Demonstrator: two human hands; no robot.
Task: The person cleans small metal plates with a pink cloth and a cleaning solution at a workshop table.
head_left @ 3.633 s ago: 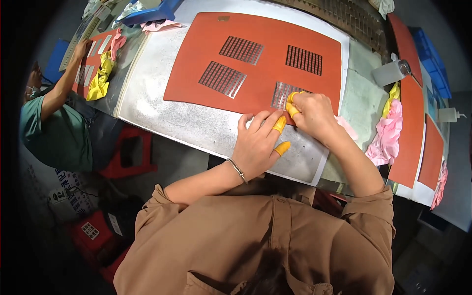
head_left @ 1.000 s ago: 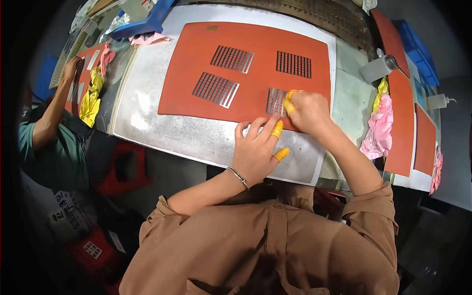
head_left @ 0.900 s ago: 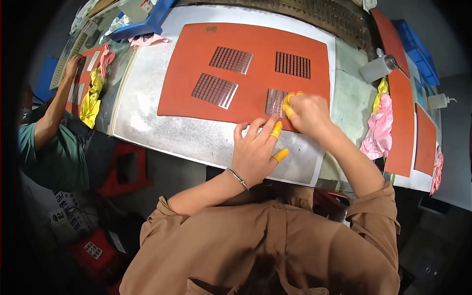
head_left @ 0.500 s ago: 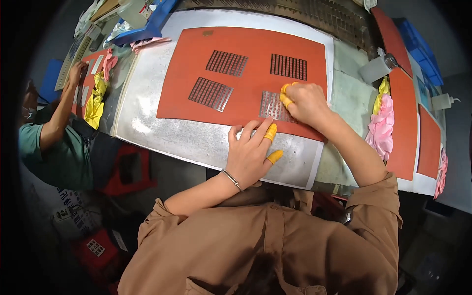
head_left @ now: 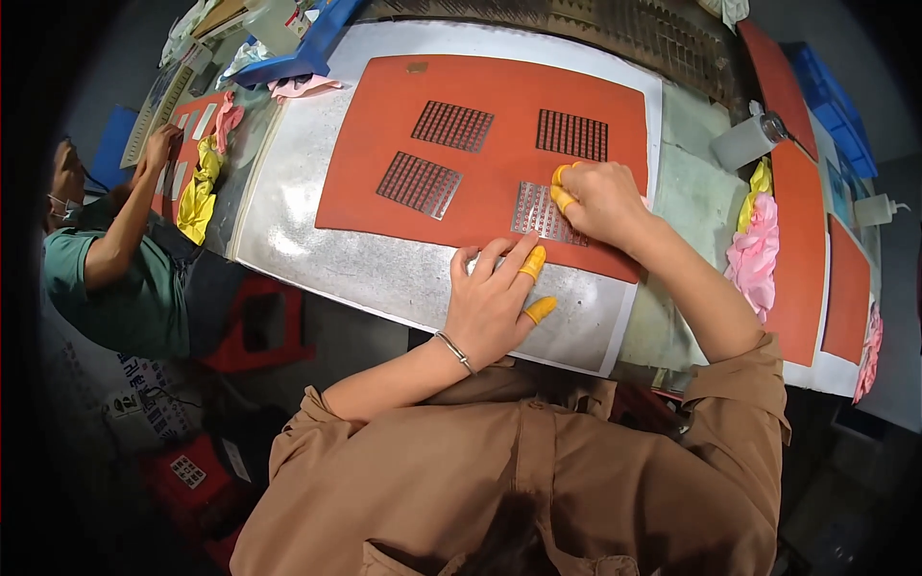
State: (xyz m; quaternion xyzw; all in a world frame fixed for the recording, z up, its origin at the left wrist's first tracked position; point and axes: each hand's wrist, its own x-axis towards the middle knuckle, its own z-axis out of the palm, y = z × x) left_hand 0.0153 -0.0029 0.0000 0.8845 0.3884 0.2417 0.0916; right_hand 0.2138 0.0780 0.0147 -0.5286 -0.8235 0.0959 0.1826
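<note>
A red-orange mat (head_left: 499,173) carries thin dark grid plates with rows of small openings. The near-right grid plate (head_left: 538,211) looks paler and shiny. Over its right part, my right hand (head_left: 607,204) is closed, with yellow finger cots on its thumb and a finger. Whatever those fingers pinch is hidden or too small to name. My left hand (head_left: 492,293) lies with outstretched fingers at the mat's front edge, one fingertip against the plate's near edge. It wears two yellow finger cots too. The far-left plate (head_left: 453,126), far-right plate (head_left: 572,135) and near-left plate (head_left: 419,185) lie flat, untouched.
Under the mat is a grey metal-like sheet (head_left: 288,202). Right of it are a capped clear bottle (head_left: 744,140), a pink cloth (head_left: 754,252) and more red mats (head_left: 802,259). A blue tray (head_left: 300,60) stands far left. A co-worker (head_left: 120,278) sits at the left.
The whole view has shifted slightly, so the table appears a little further right. Both my hands keep nearly the same place at the near-right plate.
</note>
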